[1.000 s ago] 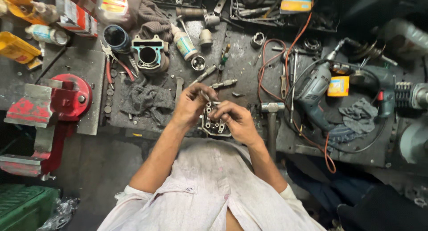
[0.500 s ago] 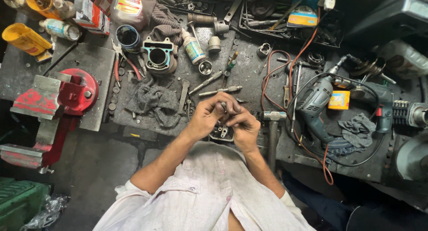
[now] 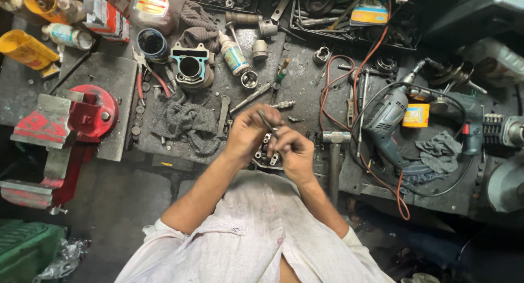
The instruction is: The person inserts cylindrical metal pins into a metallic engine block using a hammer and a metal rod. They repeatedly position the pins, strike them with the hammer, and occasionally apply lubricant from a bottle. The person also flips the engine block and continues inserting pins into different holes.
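In the middle of the frame two hands are working close together over one metal engine part (image 3: 266, 152), which is lying at the near edge of the workbench (image 3: 305, 86). The left hand (image 3: 246, 131) is gripping one thin metal rod (image 3: 267, 122) between its fingers. The right hand (image 3: 295, 152) is curling around the engine part and is touching the left hand. To the left, one grey rag (image 3: 183, 122) is lying, and above it one engine cylinder (image 3: 191, 69) is standing. One red vise (image 3: 65, 124) is sitting at the left side. At the right, one electric drill (image 3: 385, 116) and one hammer (image 3: 334, 146) are lying.
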`<state>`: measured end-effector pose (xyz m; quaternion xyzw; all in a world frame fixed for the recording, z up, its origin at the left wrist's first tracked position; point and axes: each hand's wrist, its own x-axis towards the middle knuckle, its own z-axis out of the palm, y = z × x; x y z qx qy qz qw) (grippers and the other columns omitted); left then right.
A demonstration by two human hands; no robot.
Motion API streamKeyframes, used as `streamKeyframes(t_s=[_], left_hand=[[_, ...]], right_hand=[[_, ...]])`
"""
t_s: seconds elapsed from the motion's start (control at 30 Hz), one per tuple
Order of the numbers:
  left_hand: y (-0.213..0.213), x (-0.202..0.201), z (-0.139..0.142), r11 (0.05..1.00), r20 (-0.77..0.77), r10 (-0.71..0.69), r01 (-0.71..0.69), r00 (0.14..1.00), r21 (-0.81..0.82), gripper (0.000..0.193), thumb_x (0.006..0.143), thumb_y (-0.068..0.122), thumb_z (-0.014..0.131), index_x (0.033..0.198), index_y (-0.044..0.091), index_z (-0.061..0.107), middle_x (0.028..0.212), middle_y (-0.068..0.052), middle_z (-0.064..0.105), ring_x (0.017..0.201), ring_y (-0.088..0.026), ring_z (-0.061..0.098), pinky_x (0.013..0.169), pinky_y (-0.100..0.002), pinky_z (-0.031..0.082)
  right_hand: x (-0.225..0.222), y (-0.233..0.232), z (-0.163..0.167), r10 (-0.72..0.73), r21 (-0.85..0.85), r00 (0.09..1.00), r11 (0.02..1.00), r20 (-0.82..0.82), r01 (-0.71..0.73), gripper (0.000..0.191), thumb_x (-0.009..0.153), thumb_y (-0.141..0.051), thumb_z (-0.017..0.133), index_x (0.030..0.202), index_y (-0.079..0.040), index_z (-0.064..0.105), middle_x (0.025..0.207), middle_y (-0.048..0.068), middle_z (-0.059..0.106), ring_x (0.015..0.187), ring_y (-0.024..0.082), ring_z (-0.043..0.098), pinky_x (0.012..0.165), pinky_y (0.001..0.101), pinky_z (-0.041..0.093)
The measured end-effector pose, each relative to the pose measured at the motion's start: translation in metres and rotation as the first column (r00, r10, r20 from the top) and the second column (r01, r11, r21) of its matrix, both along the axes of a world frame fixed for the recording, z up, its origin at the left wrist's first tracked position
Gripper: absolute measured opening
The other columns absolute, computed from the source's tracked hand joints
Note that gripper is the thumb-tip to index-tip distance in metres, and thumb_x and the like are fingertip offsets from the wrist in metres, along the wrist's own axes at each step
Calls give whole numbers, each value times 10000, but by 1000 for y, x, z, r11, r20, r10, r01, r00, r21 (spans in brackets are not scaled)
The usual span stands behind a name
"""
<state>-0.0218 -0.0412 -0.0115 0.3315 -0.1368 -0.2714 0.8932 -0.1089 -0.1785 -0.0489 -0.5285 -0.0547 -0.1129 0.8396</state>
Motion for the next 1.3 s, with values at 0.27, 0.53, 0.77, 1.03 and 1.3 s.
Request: streamKeyframes(t_s=[0.27,0.53,0.77,1.03,1.3], left_hand=[[8,12,-18,990,-134,136,-140,982,-21,211,980,237,694,1069,56,630,1029,-65,656,989,-183,646,957,-358,517],[13,10,-30,995,1,82,-82,997,49,187,1049,225,685,1040,43,644,1019,-37,640,990,-153,612,945,-323,509],[2,8,-6,993,-38,-22,26,999,118,130,1045,194,608,1112,84,597,946,-15,606,868,-104,550,766,-260,459],[-12,6,45,900,731,-12,-311,682,305,365,1115,356,372,1300,81,526,1062,-30,480,976,-175,467,945,-323,422],[7,-4,104,871,668,444,-462,598,-165,79,1089,293,486,1138,231,480,831,17,521,832,-181,478,927,-412,399]], right_hand=[[5,-7,18,-12,-203,998,979,-62,-1,251,1058,-213,643,942,8,617,953,77,618,784,139,617,696,271,527],[6,-7,18,38,-171,998,984,-59,-47,260,1049,-234,639,948,5,628,941,79,642,768,130,623,686,266,534],[11,-11,22,-4,-267,1000,964,-26,-3,194,1094,-194,598,1049,-6,601,1115,68,581,1054,133,578,944,277,501],[19,-21,50,-108,-109,994,988,-19,105,358,1045,23,617,1314,-82,406,1235,57,564,1155,142,596,990,287,529],[70,-65,6,-291,-735,951,667,-108,121,327,938,141,605,1193,-44,691,1192,115,698,1110,211,675,974,324,543]])
